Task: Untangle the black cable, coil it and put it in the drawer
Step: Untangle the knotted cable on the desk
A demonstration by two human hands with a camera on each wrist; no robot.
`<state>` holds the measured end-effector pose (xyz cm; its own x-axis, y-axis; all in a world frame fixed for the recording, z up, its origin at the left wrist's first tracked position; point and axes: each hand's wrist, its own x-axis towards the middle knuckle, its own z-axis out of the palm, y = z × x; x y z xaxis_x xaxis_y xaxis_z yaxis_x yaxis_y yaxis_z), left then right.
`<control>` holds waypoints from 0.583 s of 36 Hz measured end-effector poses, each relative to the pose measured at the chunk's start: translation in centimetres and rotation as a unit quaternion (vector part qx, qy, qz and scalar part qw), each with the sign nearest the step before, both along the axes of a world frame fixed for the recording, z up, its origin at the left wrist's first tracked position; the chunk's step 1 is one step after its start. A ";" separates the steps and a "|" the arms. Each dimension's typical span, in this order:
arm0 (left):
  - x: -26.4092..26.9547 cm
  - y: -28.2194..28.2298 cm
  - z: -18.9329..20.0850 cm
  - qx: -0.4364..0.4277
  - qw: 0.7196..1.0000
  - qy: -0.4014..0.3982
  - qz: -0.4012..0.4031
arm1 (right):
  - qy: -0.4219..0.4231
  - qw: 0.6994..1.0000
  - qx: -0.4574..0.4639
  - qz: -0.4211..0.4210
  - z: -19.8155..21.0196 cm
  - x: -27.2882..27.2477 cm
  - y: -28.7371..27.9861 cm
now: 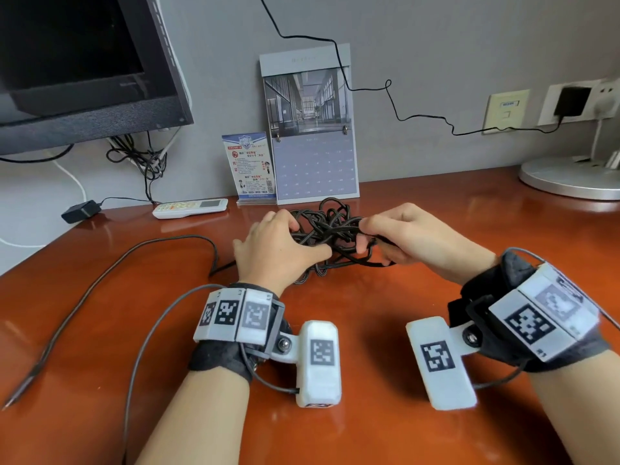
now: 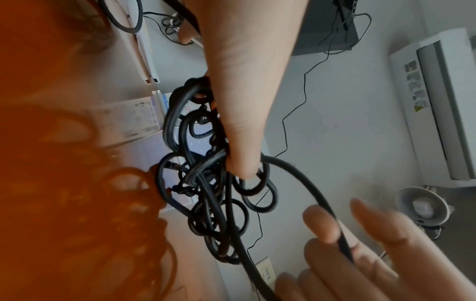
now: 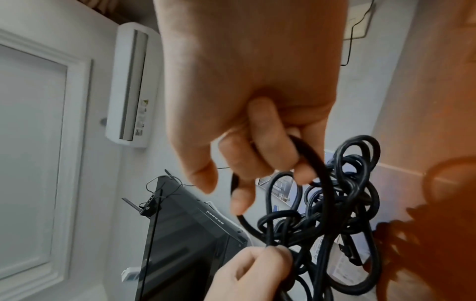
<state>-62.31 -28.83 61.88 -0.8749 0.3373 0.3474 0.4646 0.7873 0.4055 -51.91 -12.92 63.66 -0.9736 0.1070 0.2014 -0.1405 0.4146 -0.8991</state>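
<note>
We're gripping the black cable (image 1: 330, 234) knot at frame centre, left hand (image 1: 280, 245) clutching the bundle, right hand (image 1: 407, 234) pinching one loop, so hard pulling is probably risking a tighter knot.

Head overhead; wrists close on cable (image 1: 330, 229)

Black cable (image 1: 330, 229): plain black, tangled. Table (image 1: 385, 431): glossy reddish-brown. Wall (image 1: 436, 45): flat grey. Remote control (image 1: 190, 208): white with coloured buttons. Monitor (image 1: 84, 62): black frame, dark screen. Calendar (image 1: 310, 125): grey header, grey-toned building photograph, lavender date grid. Card (image 1: 249, 164): blue and white, red print. Power adapter (image 1: 80, 211): black. Lamp base (image 1: 570, 177): silver. Wrist bands (image 1: 235, 317): white blocks with black-and-white square code markers on black straps.
</note>
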 end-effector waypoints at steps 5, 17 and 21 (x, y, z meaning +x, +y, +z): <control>-0.2 -0.1 -0.2 0.001 1.000 0.009 0.000 | -0.013 0.994 -0.074 0.081 -0.7 0.2 0.3; -0.9 -0.7 -0.4 0.009 1.000 0.008 0.027 | -0.019 0.993 0.108 -0.049 0.4 1.0 0.6; -1.1 -0.9 -0.6 0.023 0.999 -0.003 0.048 | -0.021 1.000 0.022 0.001 0.4 1.4 0.5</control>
